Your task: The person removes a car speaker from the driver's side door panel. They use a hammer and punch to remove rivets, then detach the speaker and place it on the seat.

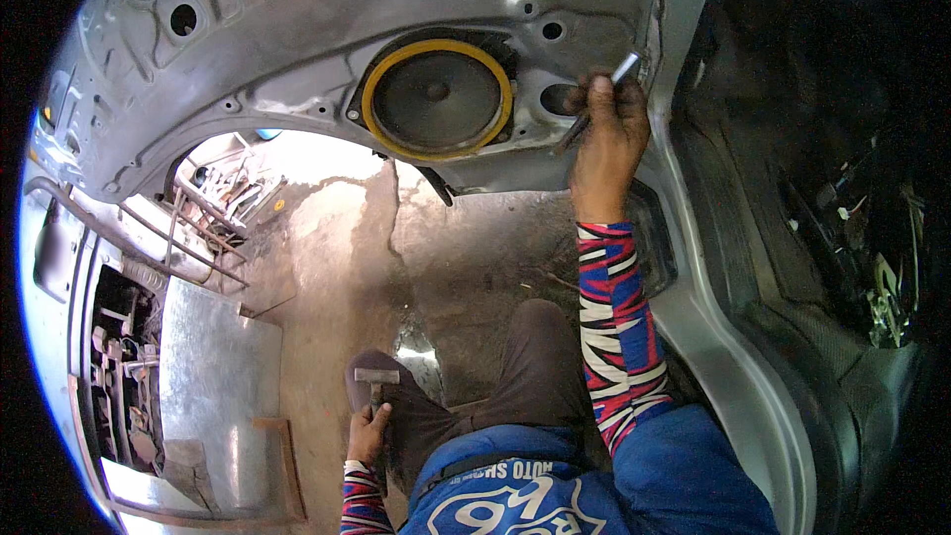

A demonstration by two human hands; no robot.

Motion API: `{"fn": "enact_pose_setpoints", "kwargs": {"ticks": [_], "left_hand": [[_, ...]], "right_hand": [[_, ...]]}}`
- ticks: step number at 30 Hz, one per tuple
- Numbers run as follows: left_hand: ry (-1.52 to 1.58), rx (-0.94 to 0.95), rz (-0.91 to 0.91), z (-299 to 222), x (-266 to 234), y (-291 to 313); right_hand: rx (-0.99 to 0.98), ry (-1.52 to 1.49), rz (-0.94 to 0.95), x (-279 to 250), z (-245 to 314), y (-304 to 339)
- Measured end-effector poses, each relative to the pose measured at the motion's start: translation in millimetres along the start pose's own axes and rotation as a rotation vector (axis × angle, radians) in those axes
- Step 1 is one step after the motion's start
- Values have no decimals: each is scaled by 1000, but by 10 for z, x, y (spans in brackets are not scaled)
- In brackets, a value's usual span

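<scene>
I see a thin metal rod (622, 69) near the upper right of the frame, pinched in my right hand (606, 139) against the bare silver car door (297, 40), just right of the yellow-ringed speaker (437, 97). Lower left of centre, my left hand (367, 433) is closed around a small hammer (376, 379) resting on my knee
</scene>
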State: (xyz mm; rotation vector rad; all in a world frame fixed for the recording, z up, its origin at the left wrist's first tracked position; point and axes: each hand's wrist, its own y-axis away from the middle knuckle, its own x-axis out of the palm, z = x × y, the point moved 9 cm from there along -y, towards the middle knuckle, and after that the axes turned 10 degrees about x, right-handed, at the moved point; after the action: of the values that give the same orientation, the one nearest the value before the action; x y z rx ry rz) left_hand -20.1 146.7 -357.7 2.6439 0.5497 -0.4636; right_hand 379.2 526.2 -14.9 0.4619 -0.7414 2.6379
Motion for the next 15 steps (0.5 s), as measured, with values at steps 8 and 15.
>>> {"fn": "enact_pose_setpoints", "kwargs": {"ticks": [8, 15], "left_hand": [[61, 26, 20, -100, 106, 49], [77, 61, 62, -432, 262, 140]], "right_hand": [[-68, 291, 162, 21, 238, -73], [-54, 325, 206, 48, 273, -123]]}}
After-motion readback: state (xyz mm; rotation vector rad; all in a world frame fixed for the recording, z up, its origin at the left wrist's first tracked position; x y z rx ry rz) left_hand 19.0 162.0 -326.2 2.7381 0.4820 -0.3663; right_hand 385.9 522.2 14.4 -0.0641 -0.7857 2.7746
